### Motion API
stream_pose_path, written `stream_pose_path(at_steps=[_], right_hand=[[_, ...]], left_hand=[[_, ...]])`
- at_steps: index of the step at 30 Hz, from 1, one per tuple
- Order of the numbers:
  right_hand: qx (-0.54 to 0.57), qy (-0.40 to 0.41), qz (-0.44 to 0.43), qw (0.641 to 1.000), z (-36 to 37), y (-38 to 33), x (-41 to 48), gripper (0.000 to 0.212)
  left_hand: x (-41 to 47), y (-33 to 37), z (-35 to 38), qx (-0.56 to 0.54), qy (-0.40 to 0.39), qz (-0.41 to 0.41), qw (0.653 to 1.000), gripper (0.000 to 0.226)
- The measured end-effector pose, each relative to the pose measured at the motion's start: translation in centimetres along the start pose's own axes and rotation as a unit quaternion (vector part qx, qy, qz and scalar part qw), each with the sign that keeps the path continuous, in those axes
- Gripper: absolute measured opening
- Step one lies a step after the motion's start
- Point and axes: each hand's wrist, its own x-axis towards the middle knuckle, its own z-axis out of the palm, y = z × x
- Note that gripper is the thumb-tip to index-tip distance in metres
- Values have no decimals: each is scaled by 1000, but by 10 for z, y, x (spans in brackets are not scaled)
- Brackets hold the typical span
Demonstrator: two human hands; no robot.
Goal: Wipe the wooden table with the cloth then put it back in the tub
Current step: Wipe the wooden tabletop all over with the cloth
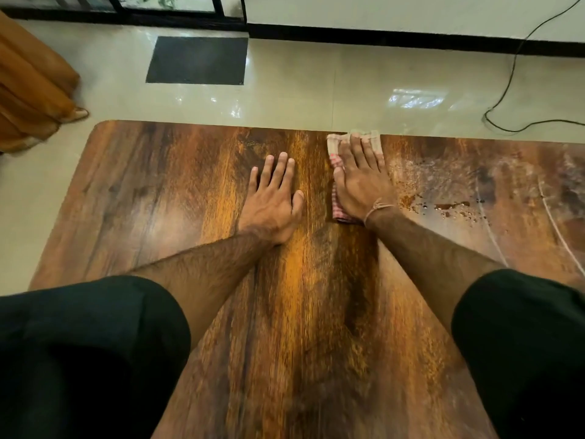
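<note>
Past black sleeves (88, 343), left hand (275, 201) lies flat; right hand (364, 185), fingers (356, 150) straight, hides most of cloth (333, 145).

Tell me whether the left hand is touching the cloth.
Apart. Head view shows bare wooden table between the left hand and the cloth under the right hand.

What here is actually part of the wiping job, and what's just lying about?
Part of the job: cloth under the right hand, wooden table, wet spots, left hand flat on the table.
Just lying about: dark floor mat, black cable, orange curtain.
No tub in view.
</note>
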Motion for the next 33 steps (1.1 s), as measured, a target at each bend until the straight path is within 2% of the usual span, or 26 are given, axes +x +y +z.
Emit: stream_pose_path(at_steps=[3, 9, 15, 17, 21, 23, 29, 33], right_hand=[[16, 16, 35, 999, 3, -20, 6, 63], [9, -3, -75, 997, 5, -10, -33, 60], [10, 16, 78, 997, 0, 15, -5, 62], [15, 20, 70, 997, 3, 6, -8, 63], [8, -1, -24, 1000, 5, 11, -48, 64], [10, -4, -15, 1000, 2, 26, -56, 66], [11, 15, 110, 994, -3, 27, -14, 63], [6, 14, 49, 999, 1, 25, -45, 66]], left_hand=[[-1, 1, 0, -1, 3, -3, 1000, 72], [0, 0, 1, -3, 6, -1, 1000, 72], [0, -1, 1, -12, 9, 3, 1000, 72], [-1, -1, 1, -15, 7, 6, 1000, 72], [1, -3, 1, -18, 7, 8, 1000, 73], [1, -2, 2, -18, 6, 9, 1000, 72], [2, -4, 5, -3, 1, 11, 1000, 72], [10, 4, 10, 11, -4, 13, 1000, 71]])
